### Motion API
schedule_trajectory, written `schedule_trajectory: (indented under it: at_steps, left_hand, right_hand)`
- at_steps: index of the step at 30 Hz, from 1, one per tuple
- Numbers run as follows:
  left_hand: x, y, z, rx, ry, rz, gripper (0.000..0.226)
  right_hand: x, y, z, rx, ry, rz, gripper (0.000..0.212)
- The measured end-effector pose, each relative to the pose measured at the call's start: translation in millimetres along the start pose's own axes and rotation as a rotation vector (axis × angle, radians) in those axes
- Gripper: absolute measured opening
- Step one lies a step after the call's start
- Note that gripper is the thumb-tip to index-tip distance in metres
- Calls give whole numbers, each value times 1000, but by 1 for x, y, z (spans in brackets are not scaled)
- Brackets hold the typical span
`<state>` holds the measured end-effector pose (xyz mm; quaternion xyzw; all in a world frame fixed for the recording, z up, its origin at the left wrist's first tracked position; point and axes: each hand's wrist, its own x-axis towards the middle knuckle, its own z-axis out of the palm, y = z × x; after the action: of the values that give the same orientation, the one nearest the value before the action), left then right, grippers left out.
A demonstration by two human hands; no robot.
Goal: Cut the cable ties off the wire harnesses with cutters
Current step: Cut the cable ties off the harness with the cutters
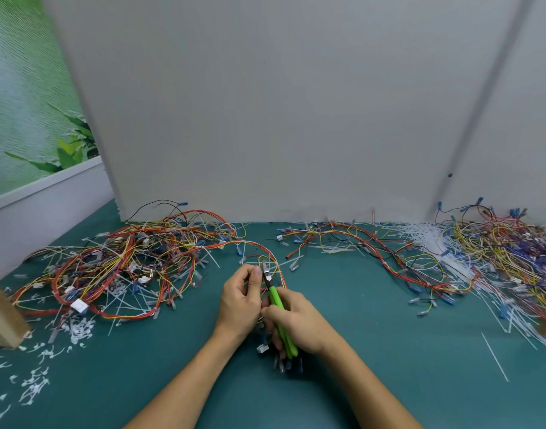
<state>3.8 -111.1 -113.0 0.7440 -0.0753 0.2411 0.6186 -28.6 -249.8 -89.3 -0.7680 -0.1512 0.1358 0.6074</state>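
Note:
A red, yellow and black wire harness (267, 253) loops up from between my hands in the middle of the green mat. My left hand (240, 300) pinches the harness near its top, fingers curled round the wires. My right hand (296, 325) grips green-handled cutters (279, 308), whose metal jaws (266, 271) point up at the wires just right of my left thumb. White and blue connectors (262, 348) of the harness hang below my right hand. Whether a cable tie sits in the jaws is too small to tell.
A big tangle of harnesses (117, 267) lies at the left, another harness (373, 252) at the centre right, and a mixed pile of wires and white ties (488, 252) at the far right. Cut tie scraps (33, 382) litter the mat's left. A grey partition (281, 119) stands behind.

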Motion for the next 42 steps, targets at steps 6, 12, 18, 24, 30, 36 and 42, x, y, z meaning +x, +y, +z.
schedule_trajectory:
  at_steps: [6,12,18,24,30,36,42]
  left_hand:
    - [0,-2,-1,14,2,3,31]
    - [-2,-2,0,38,7,31,34]
    - [-1,0,0,42,2,25,29]
    - [0,-2,0,26,9,18,31]
    - [0,-3,0,25,3,9,32]
    - [0,-2,-1,37,1,32,32]
    - [-1,-2,1,28,-8,24,32]
  right_hand:
    - [2,4,0,-54,35,-5,29]
    - [2,3,0,-32,21,-3,29]
    - [1,3,0,-2,19,1,31]
    - [-1,0,0,21,-13,-4,20]
    - [-2,-1,0,-17,12,-22,11]
    - [-2,0,1,-58,16,-16,13]
    - [-1,1,1,-59,5,1,18]
